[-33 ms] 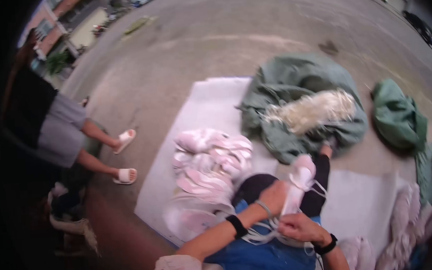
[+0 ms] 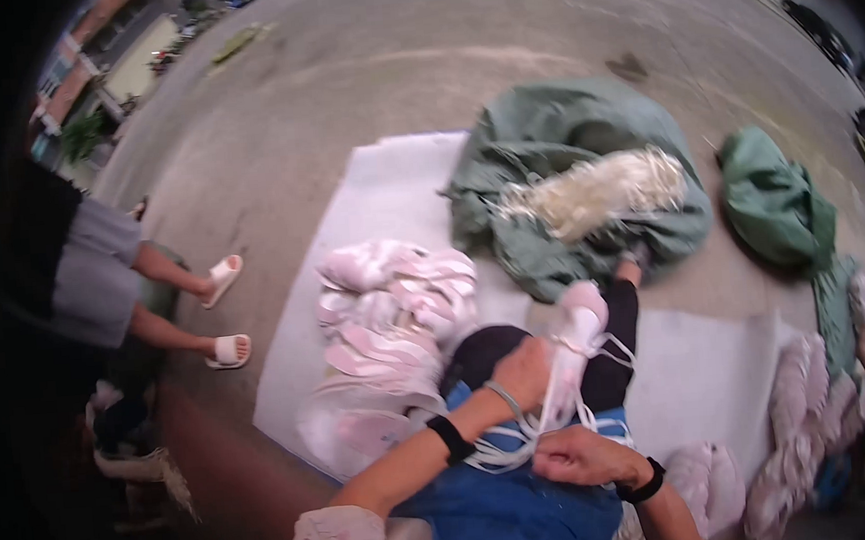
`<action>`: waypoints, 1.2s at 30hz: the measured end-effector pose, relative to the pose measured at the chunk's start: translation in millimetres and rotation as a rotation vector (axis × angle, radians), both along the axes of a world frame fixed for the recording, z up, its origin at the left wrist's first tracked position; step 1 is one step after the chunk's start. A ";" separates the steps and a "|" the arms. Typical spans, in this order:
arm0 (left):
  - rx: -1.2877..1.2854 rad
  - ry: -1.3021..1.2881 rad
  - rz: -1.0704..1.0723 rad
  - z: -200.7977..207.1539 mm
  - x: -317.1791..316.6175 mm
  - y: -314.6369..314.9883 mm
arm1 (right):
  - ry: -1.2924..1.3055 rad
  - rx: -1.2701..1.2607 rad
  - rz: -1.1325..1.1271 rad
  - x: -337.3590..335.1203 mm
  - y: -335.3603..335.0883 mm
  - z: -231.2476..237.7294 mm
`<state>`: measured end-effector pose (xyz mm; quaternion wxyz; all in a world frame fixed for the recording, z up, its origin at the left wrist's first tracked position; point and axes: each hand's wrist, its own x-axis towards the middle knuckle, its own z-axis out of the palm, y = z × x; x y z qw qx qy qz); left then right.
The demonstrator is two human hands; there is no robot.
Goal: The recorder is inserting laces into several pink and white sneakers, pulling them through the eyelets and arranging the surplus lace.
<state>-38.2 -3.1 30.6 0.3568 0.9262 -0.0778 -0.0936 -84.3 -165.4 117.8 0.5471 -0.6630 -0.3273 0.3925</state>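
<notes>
A pink and white shoe (image 2: 582, 312) lies across my lap, its toe pointing away from me and white laces (image 2: 510, 447) trailing from it. Along its left side, my left hand (image 2: 523, 372) grips it; those fingers are partly blurred and hidden. Nearer my body, my right hand (image 2: 578, 456) is closed in a pinch on a white shoelace, which runs up toward the shoe. More loose lace lies over the blue cloth (image 2: 501, 526) on my lap.
Left of my lap, a heap of pink and white shoe pieces (image 2: 396, 323) rests on a white sheet (image 2: 386, 183). Ahead, a green sack (image 2: 543, 122) carries a cream lace bundle (image 2: 607, 189). Another green sack (image 2: 777, 201) and more shoes (image 2: 800, 385) lie right. A person in sandals (image 2: 228, 352) stands left.
My right hand has drawn back from the shoe toward my body, and lace now stretches between them. My left hand keeps its place on the shoe. The whole view has shifted slightly.
</notes>
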 end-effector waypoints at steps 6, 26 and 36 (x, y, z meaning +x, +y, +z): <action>-0.095 -0.078 -0.041 -16.2 -1.9 18.2 | 0.234 0.243 -0.122 -37.5 -67.1 70.8; -0.223 -0.120 -0.359 -8.9 51.7 -1.5 | 0.144 0.021 -0.225 -25.8 -37.9 4.8; -0.154 -0.249 -0.387 -1.9 58.8 -1.5 | 0.147 0.027 -0.320 -15.8 -33.1 2.0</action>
